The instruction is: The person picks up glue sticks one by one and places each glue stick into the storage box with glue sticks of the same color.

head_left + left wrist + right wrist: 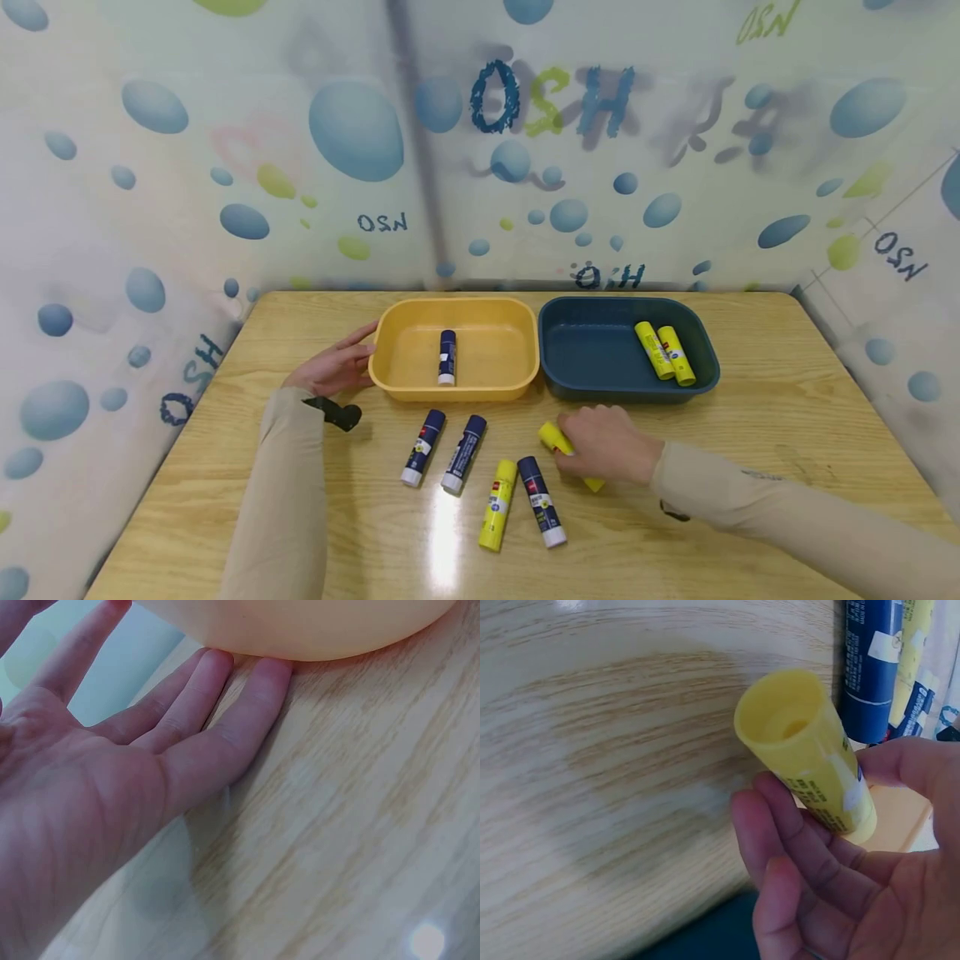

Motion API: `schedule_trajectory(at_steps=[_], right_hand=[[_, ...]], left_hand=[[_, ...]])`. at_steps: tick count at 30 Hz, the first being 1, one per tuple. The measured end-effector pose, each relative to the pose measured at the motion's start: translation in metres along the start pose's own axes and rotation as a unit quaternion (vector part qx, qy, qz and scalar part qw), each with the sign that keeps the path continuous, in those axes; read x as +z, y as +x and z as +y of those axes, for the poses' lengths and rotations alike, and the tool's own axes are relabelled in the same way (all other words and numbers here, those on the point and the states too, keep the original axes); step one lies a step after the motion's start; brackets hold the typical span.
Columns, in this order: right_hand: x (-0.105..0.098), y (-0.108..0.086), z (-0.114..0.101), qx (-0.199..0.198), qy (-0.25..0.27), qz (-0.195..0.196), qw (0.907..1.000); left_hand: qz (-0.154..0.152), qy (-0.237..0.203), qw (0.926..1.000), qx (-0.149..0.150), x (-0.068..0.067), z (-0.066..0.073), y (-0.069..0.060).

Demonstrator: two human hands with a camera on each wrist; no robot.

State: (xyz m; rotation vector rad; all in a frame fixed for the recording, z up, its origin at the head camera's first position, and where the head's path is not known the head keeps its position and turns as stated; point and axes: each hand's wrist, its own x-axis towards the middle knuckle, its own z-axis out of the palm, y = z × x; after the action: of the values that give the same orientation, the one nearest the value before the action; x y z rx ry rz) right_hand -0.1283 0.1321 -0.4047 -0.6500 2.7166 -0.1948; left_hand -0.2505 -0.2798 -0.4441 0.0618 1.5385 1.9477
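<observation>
My right hand grips a yellow glue stick below the dark blue tray; in the right wrist view the thumb and fingers lie on either side of the yellow tube. My left hand touches the left end of the yellow-orange tray, its fingertips against the wall, fingers nearly straight in the left wrist view. One navy glue stick lies in the yellow-orange tray. Two yellow glue sticks lie at the right in the dark blue tray.
On the wooden table, two navy glue sticks lie before the yellow-orange tray. Nearer the front are a yellow one and another navy one. The trays stand side by side near the back edge, before a patterned backdrop.
</observation>
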Motion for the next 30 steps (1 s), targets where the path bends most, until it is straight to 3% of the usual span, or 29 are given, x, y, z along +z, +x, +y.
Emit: schedule_trajectory(at_steps=[14, 30], right_hand=[[-0.010, -0.006, 0.002, 0.005, 0.001, 0.006, 1.0000], [-0.031, -0.011, 0.005, -0.003, -0.013, 0.021, 0.9997]], left_hand=[[-0.003, -0.028, 0.9996, 0.001, 0.000, 0.000, -0.001], [0.006, -0.012, 0.9999, 0.001, -0.002, -0.003, 0.000]])
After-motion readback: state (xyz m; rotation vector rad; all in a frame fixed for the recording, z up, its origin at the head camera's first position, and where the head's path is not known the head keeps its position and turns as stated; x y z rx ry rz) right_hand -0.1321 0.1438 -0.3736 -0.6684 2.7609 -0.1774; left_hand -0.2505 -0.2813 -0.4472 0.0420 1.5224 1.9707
